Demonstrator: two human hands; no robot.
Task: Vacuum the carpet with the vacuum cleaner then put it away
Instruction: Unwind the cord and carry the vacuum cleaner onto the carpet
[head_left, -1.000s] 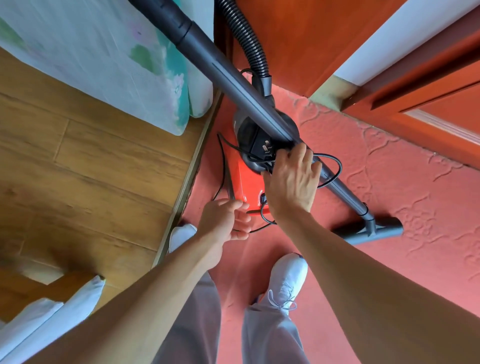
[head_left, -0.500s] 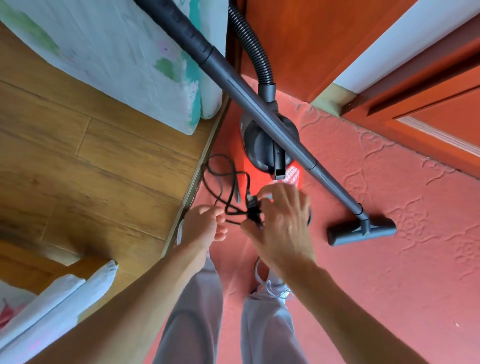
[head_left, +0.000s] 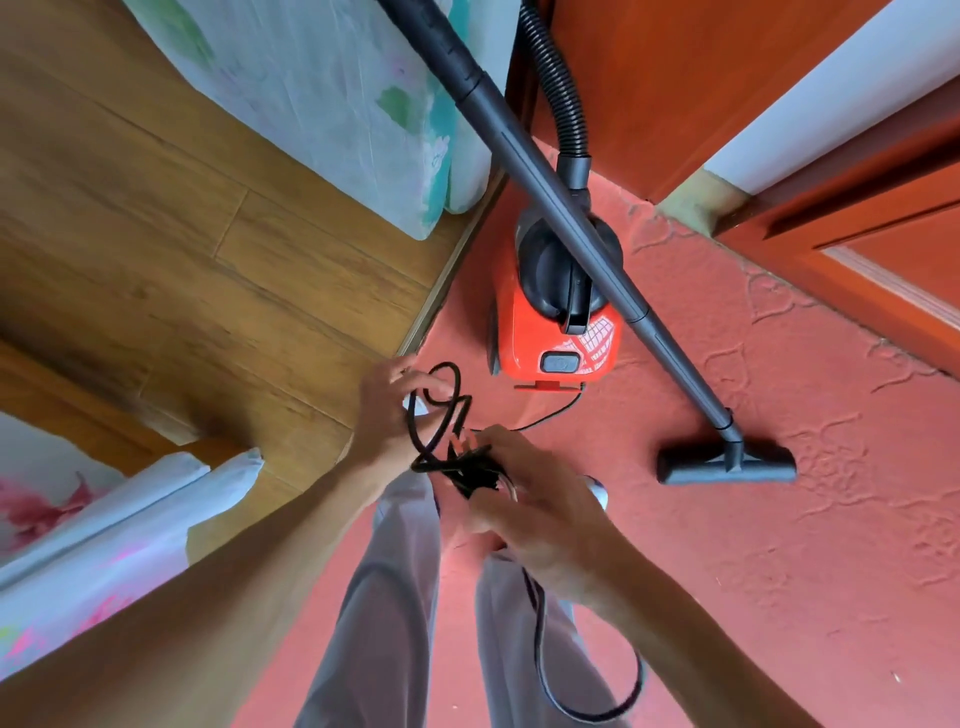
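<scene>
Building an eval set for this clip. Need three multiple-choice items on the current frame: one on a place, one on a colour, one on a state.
1. Where does the floor nozzle lie?
A. On the wood floor
B. On the red carpet
C. On the bed

2. What colour is the vacuum cleaner body?
A. Blue
B. White
C. Orange-red with a dark top

3. What are the hands doing?
A. Both handle the black power cord
B. Both grip the wand
C. Both hang idle

Key:
1. B, the nozzle sits flat on the red carpet, right of the body.
2. C, the casing is orange-red under a dark grey dome.
3. A, the left hand holds loops of the power cord and the right hand grips the bundle, while the wand leans untouched.
</scene>
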